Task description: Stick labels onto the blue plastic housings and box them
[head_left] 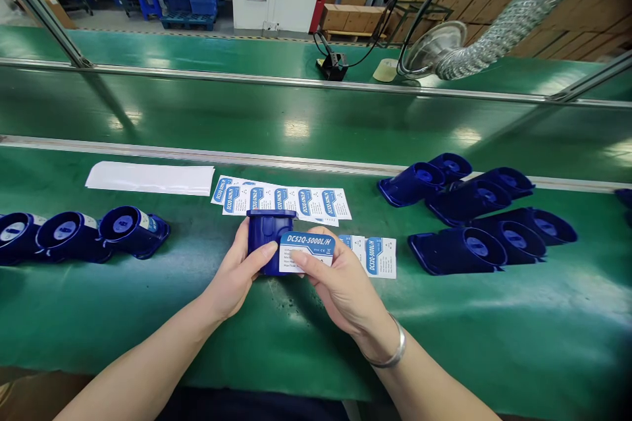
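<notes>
Over the green tabletop, my left hand is closed around a dark blue plastic housing, its thumb lying across the front. My right hand pinches a blue-and-white label printed "DC52Q-5000L/H". The label overlaps the housing's right side; whether it is stuck down there I cannot tell. Behind the housing lie overlapping sheets of similar labels, and another label strip shows to the right, partly hidden by my right hand.
At left, several blue housings with labels stand in a row. More blue housings sit in a group at right. White paper strips lie at back left. A metal rail crosses behind, and a silver duct hose hangs at upper right.
</notes>
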`<state>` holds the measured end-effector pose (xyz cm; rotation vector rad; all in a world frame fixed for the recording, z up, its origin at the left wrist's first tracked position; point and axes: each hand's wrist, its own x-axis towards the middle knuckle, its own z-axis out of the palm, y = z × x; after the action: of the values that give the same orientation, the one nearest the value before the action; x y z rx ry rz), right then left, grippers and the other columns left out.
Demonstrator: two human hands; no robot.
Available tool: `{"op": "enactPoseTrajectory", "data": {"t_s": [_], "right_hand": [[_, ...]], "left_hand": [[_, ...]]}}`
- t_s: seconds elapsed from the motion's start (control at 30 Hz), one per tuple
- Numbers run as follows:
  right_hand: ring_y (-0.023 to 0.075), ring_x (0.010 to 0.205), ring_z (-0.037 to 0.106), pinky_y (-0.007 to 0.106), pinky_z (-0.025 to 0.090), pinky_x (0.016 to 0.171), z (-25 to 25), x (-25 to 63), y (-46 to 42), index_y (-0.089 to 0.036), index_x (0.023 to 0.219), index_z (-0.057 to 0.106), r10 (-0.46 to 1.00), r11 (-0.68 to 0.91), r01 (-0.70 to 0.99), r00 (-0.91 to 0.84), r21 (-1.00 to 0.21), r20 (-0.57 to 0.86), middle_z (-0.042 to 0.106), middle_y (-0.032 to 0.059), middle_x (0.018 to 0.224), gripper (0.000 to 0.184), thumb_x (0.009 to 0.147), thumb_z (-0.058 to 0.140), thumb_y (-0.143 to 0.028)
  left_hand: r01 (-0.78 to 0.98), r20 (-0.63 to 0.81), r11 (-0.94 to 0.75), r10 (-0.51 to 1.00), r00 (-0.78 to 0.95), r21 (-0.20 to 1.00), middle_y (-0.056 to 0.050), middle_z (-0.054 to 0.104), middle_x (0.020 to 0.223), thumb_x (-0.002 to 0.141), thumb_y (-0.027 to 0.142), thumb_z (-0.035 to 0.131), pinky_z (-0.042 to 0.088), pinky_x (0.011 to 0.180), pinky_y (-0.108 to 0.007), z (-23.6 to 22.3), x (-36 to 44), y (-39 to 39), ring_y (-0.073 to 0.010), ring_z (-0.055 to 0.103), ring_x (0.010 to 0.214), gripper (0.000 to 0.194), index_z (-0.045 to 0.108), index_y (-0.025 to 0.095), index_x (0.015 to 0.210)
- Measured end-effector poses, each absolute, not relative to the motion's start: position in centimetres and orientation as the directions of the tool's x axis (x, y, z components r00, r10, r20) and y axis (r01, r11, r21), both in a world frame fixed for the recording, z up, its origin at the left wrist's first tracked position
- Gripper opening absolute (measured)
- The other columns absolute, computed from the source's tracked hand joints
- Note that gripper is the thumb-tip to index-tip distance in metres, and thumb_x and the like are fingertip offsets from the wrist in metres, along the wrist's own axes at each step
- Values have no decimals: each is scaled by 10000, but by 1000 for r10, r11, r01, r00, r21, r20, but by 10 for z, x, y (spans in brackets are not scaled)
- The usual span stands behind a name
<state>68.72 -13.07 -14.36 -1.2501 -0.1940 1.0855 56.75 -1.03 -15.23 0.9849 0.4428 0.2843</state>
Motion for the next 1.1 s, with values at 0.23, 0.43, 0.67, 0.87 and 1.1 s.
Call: {"op": "enactPoseTrajectory", "data": {"t_s": [0.23, 0.43, 0.67, 0.87, 1.1], "right_hand": [[-52, 667, 533, 65, 445, 614, -144, 688, -129, -125, 915, 438, 747, -72, -539, 528, -839, -404, 561, -57, 777, 605, 611, 874, -415], [-56, 676, 546, 55, 457, 623, -144, 686, -129, -121, 911, 438, 749, -64, -536, 531, -842, -396, 592, -52, 809, 605, 611, 873, -416], [-72, 662, 531, 43, 457, 622, -142, 687, -130, -119, 916, 443, 756, -60, -545, 522, -836, -394, 621, -46, 849, 597, 618, 869, -413], [-75, 667, 534, 38, 461, 627, -143, 687, -130, -121, 925, 449, 760, -58, -554, 515, -830, -397, 627, -45, 856, 594, 622, 868, -412], [-70, 673, 541, 45, 468, 633, -143, 687, -131, -120, 924, 446, 757, -63, -552, 517, -831, -400, 629, -43, 860, 596, 624, 867, -416]], "left_hand": [[-15, -243, 525, 419, 875, 851, -84, 451, 1560, 964, 423, 657, 474, 1115, -399, -156, 567, -10, -295, 468, 1398, 761, 266, 269, 1598], [-22, -235, 522, 420, 876, 852, -90, 456, 1553, 957, 420, 666, 444, 1147, -402, -155, 567, -11, -292, 464, 1398, 775, 263, 256, 1600], [5, -252, 509, 416, 874, 861, -85, 436, 1569, 968, 423, 647, 493, 1070, -392, -155, 566, -10, -304, 450, 1407, 769, 245, 280, 1607], [0, -245, 506, 416, 876, 862, -82, 428, 1577, 972, 422, 643, 483, 1087, -386, -155, 565, -11, -296, 438, 1420, 775, 233, 280, 1615], [-3, -246, 510, 420, 874, 860, -83, 417, 1586, 970, 411, 648, 449, 1138, -391, -154, 565, -10, -296, 387, 1461, 792, 223, 275, 1624]]}}
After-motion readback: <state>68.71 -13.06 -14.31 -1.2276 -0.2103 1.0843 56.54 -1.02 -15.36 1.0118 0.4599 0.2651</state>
